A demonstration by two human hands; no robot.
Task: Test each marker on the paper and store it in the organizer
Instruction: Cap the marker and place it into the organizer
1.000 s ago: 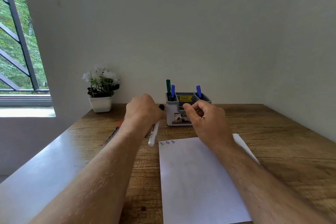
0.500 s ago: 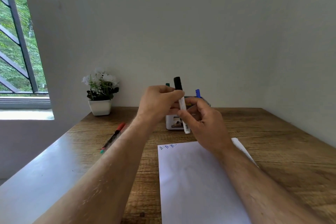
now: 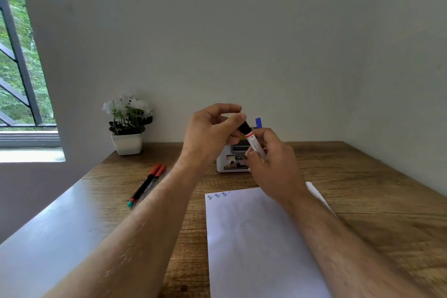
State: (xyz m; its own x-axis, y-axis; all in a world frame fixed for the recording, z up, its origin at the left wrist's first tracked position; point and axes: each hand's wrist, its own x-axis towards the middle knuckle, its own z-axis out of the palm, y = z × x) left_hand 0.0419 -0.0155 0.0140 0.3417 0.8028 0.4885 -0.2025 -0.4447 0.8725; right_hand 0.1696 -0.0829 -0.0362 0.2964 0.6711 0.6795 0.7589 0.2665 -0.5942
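Both hands hold one white marker (image 3: 254, 144) with a black cap, raised above the desk in front of the organizer. My right hand (image 3: 275, 164) grips the white barrel. My left hand (image 3: 210, 133) pinches the black cap between thumb and fingers. The white and grey organizer (image 3: 229, 164) stands behind the hands, mostly hidden, with a blue marker (image 3: 258, 122) sticking up from it. A white sheet of paper (image 3: 261, 244) lies near me, with three small blue marks (image 3: 218, 195) at its top left corner.
Two red-capped markers (image 3: 150, 182) lie side by side on the wooden desk (image 3: 375, 201), left of my left forearm. A white pot of white flowers (image 3: 127, 126) stands at the back left against the wall. A window is at far left.
My left hand lifted the marker off the desk and brought it up in front of the organizer, where my right hand took the barrel. The left fingers shifted onto the black cap.
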